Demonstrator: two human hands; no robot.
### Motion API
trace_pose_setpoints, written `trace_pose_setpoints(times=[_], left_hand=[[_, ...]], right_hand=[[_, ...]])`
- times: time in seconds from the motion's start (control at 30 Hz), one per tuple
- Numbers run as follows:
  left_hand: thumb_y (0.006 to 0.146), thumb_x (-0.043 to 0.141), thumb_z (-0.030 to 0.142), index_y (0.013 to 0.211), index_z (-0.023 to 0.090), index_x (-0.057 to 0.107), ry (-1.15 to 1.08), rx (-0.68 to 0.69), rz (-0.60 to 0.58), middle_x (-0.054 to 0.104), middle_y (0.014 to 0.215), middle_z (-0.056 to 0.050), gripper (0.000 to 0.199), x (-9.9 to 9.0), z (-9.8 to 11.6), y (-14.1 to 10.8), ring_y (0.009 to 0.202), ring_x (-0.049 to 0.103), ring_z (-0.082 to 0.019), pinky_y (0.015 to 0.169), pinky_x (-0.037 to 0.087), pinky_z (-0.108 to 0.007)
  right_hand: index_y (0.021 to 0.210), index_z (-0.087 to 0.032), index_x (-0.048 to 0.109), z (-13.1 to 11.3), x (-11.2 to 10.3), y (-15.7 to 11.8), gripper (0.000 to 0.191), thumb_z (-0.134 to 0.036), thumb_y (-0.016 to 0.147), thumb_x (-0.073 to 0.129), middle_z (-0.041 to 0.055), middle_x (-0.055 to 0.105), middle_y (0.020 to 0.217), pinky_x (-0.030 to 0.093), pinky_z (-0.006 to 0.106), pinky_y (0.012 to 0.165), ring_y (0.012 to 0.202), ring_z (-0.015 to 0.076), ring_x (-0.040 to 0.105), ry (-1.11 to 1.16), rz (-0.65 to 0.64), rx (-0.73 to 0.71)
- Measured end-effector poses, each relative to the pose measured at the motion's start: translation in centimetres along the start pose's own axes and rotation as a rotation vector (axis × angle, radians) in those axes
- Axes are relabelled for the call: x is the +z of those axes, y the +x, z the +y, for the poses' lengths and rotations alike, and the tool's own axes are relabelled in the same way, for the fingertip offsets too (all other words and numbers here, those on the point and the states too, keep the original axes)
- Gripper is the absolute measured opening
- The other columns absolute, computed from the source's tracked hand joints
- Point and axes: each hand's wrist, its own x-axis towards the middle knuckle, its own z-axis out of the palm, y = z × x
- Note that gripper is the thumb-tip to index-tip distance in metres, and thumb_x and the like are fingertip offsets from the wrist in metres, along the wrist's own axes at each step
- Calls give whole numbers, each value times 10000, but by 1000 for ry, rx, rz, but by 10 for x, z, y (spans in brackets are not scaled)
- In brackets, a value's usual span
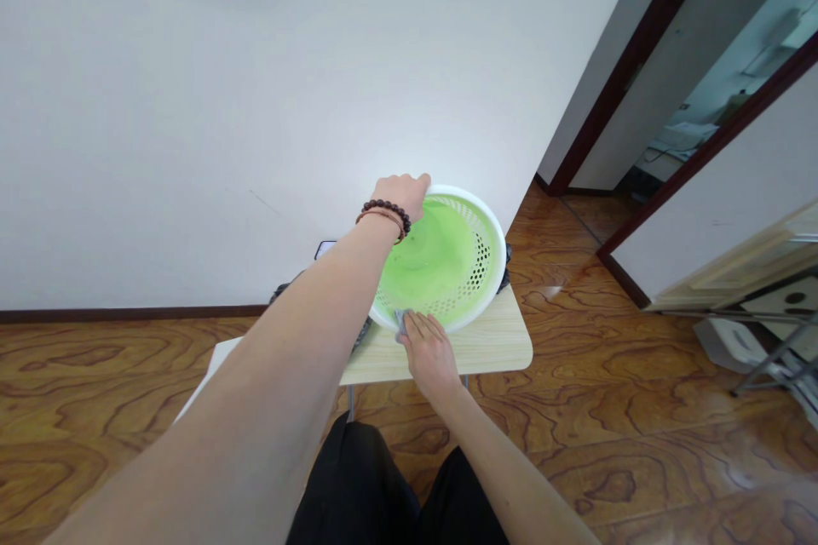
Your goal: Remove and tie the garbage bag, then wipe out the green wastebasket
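One white wall (192, 102) backs your station; wood-grain floor (613, 409) below. Your counter (492, 349), pale top, stands approx. against the wall.

Basket (440, 251), green inside w/ perforated sides and a white rim, sits on the counter, open side up, centre of view. Can't tell if green and white parts are one pc. or nested. Dark material (361, 335) shows partly from under it; rest hidden.

Your hands: L hand (402, 192) is curled closed over the far rim, gripping it; fingertips hidden, so pressure can't be confirmed. R hand (431, 349) is closed on a small grey cloth (401, 325), fingers nearly straight, pinning it to the near rim. Smallest item noted: beaded bracelet (389, 206), L wrist.

Recs. for the step in hand, apparently wiping: keep L hold firm, opp. the cloth, so the basket doesn't skid or tip. Press cloth flat, inside and outside of rim tog., short strokes. Refold if it bunches. Bracelet lies close to the basket; keep it clear of the holes, as beads might snag.
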Motion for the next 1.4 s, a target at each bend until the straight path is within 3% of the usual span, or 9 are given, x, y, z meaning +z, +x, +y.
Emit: trace_pose_setpoints(times=[0.23, 0.4, 0.5, 0.63, 0.73, 0.87, 1.03, 1.23, 1.4], left_hand=[[858, 422, 287, 1209, 213, 502, -29, 14, 4, 630, 1050, -144, 368, 5, -1, 3, 983, 582, -281, 804, 414, -389], [836, 485, 292, 1211, 216, 495, -20, 12, -10, 632, 1052, -132, 382, 3, 3, 4, 1000, 573, -268, 811, 416, -369], [833, 481, 275, 1203, 205, 498, -3, 25, -1, 634, 1047, -138, 377, 2, 5, 4, 1000, 574, -273, 800, 422, -368], [840, 460, 258, 1208, 197, 489, 14, 12, -4, 633, 1044, -138, 374, 1, 5, 2, 989, 576, -267, 788, 425, -359], [848, 453, 263, 1220, 195, 480, 2, 8, -11, 629, 1053, -142, 379, 0, 4, 1, 999, 570, -266, 802, 417, -361], [853, 443, 282, 1221, 196, 477, 0, 8, -4, 629, 1054, -146, 380, 1, 3, 1, 986, 575, -272, 796, 418, -368], [849, 432, 269, 1202, 198, 496, 8, 17, 4, 635, 1040, -140, 365, 1, 3, 2, 969, 579, -269, 784, 424, -365], [854, 460, 335, 1225, 218, 490, -49, -3, -11, 616, 1105, -137, 390, 2, 3, 3, 1028, 553, -274, 834, 402, -374], [844, 478, 299, 1222, 213, 501, -51, 9, -3, 621, 1087, -135, 388, 2, 5, 4, 1021, 559, -276, 822, 407, -371]], right_hand=[[1298, -81, 504, 35, -16, -14, 448, -49, 875, 361, 120, 530, 1323, 283, 370, 1106, 1249, 191, 444, -106, -45, -146], [1276, -85, 530, 54, -32, -23, 463, -24, 845, 373, 144, 541, 1304, 309, 408, 1088, 1265, 215, 432, -205, -53, -95], [1251, -79, 549, 45, -28, -21, 434, -37, 866, 356, 139, 553, 1292, 293, 404, 1092, 1274, 218, 421, -169, -31, 18], [1226, -110, 567, 12, -14, -6, 407, -61, 893, 338, 104, 590, 1250, 309, 358, 1079, 1230, 184, 462, 5, -20, 124], [1210, -141, 572, -8, -8, 7, 394, -73, 909, 326, 85, 615, 1212, 319, 327, 1069, 1172, 152, 503, 118, -1, 151], [1220, -130, 559, -11, -8, 9, 360, -152, 943, 330, 90, 597, 1237, 313, 340, 1080, 1182, 158, 493, 175, 13, 107], [1330, -124, 475, 9, -13, -4, 419, -265, 941, 413, 136, 502, 1346, 334, 416, 1071, 1273, 215, 416, 36, -31, 5], [1341, -143, 471, 53, -31, -17, 449, -90, 899, 410, 111, 536, 1317, 350, 391, 1071, 1263, 191, 437, -150, -97, -183], [1335, -117, 478, 70, -37, -28, 468, -50, 880, 390, 136, 451, 1388, 298, 438, 1099, 1337, 229, 327, -243, -26, -81]])
